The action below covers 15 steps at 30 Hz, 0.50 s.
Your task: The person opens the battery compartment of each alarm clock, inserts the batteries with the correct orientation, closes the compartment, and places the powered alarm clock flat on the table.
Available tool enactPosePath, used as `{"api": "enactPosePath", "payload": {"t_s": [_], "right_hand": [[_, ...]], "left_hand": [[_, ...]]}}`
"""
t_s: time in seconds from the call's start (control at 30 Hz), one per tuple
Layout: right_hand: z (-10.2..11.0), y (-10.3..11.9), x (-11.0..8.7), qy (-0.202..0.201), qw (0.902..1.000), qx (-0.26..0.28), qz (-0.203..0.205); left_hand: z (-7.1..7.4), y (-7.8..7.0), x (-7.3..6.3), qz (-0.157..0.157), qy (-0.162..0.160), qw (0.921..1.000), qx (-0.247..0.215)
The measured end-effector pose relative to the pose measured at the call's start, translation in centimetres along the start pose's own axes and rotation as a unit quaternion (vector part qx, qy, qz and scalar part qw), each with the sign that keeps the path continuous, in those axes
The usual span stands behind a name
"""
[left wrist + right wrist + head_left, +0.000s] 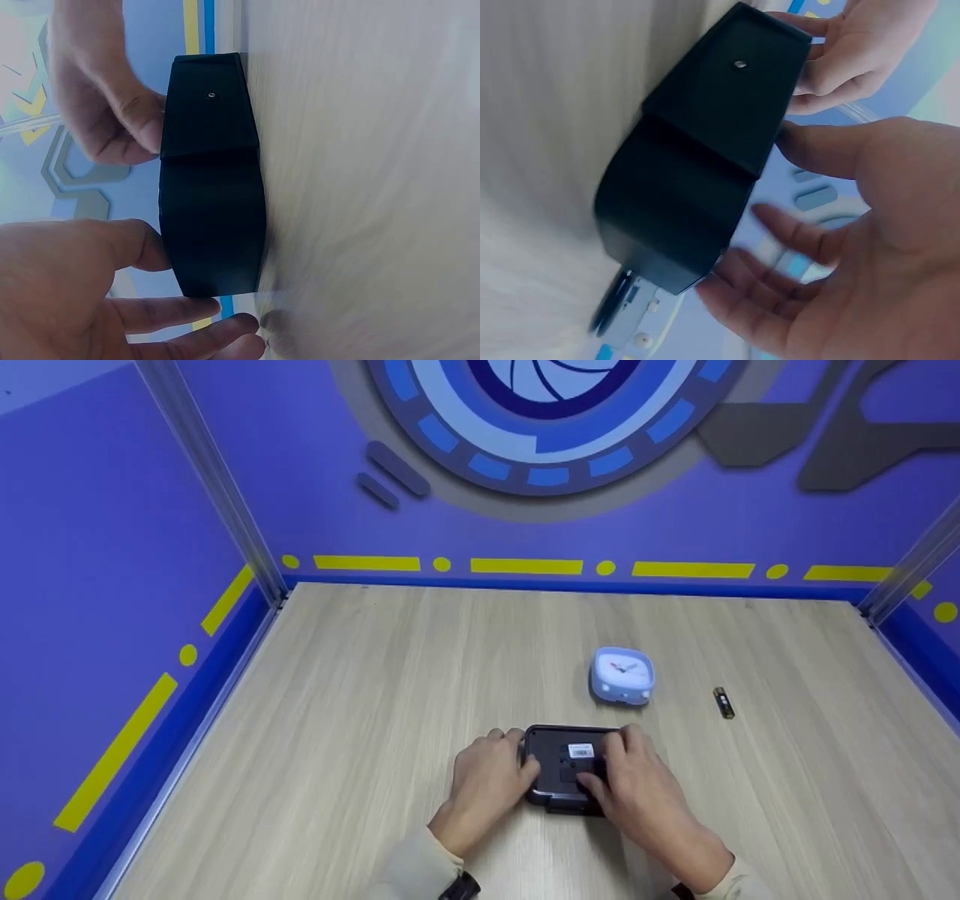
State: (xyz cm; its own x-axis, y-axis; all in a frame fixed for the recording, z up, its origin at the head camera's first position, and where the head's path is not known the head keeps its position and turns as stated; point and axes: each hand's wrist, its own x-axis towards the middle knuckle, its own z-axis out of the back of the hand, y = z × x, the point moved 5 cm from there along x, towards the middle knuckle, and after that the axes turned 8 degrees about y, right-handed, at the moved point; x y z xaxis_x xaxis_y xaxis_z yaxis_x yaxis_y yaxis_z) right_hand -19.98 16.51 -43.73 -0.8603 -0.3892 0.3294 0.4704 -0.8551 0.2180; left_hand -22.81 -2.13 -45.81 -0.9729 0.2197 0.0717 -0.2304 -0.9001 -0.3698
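A black rectangular device lies flat on the table between both hands, with a white barcode label and a small panel on its upper face. My left hand grips its left end, thumb at the top edge and fingers along the side. At the right end, my right hand holds it with the thumb on the upper face near the panel and fingers round the far right corner. One right finger is blurred in the right wrist view. The wrist views show the device's dark near side with one screw.
A light blue alarm clock stands just beyond the device. Farther right lies a single black and gold battery on the wooden table. Blue panels wall off the back and sides.
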Motion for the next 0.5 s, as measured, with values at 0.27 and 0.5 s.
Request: {"api": "enactPosePath", "payload": {"t_s": [0.27, 0.5], "right_hand": [[-0.6, -0.9, -0.4, 0.015, 0.9975, -0.019, -0.067], [-0.7, -1.5, -0.5, 0.059, 0.9920, -0.023, -0.109]], "left_hand": [[0.0, 0.0, -0.1, 0.004, 0.005, 1.0000, 0.002], [0.0, -0.1, -0.1, 0.008, 0.010, 0.9999, -0.008]]}}
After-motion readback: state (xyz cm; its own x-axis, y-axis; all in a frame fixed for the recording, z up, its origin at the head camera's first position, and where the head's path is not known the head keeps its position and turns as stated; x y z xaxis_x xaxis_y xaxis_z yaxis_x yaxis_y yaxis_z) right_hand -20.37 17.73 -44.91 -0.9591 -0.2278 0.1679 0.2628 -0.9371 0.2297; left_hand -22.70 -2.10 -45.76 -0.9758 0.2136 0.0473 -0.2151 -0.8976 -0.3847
